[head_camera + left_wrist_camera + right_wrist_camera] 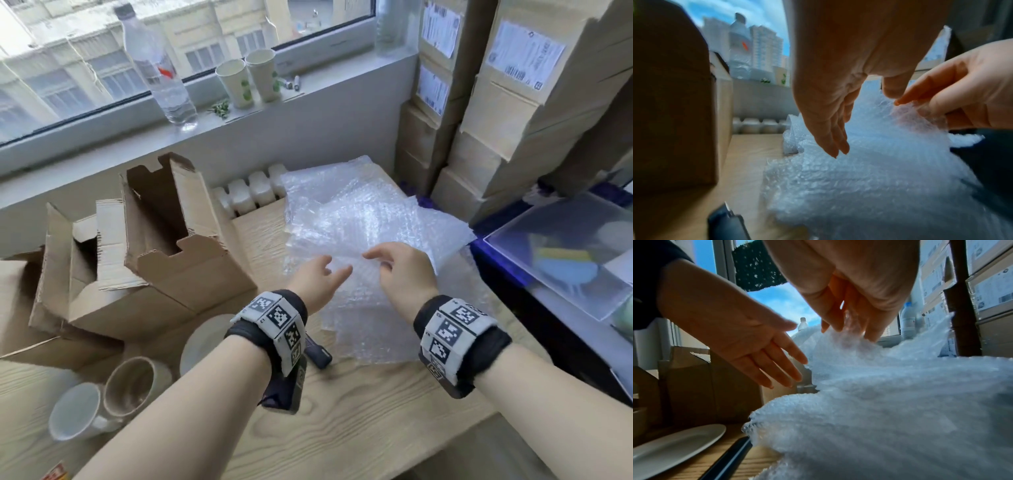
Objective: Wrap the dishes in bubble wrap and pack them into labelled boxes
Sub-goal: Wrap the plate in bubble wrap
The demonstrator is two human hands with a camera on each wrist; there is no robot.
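Observation:
A pile of bubble wrap [370,222] sheets lies on the wooden table [342,428], right of centre. My right hand [376,260] pinches the near edge of the top sheet and holds it slightly raised; the left wrist view shows the pinch [900,102]. My left hand [337,272] hovers just beside it with straight fingers and holds nothing. A white plate [202,339] lies near the front left, partly hidden by my left wrist. A brown-lined mug [133,387] and a white mug [78,414] lie on their sides beside it.
Open cardboard boxes [164,240] stand at the left. Stacks of labelled boxes [513,102] rise at the back right above a lidded plastic bin [565,253]. A black pen-like object [317,353] lies by the wrap. A water bottle [157,65] and paper cups [246,82] stand on the windowsill.

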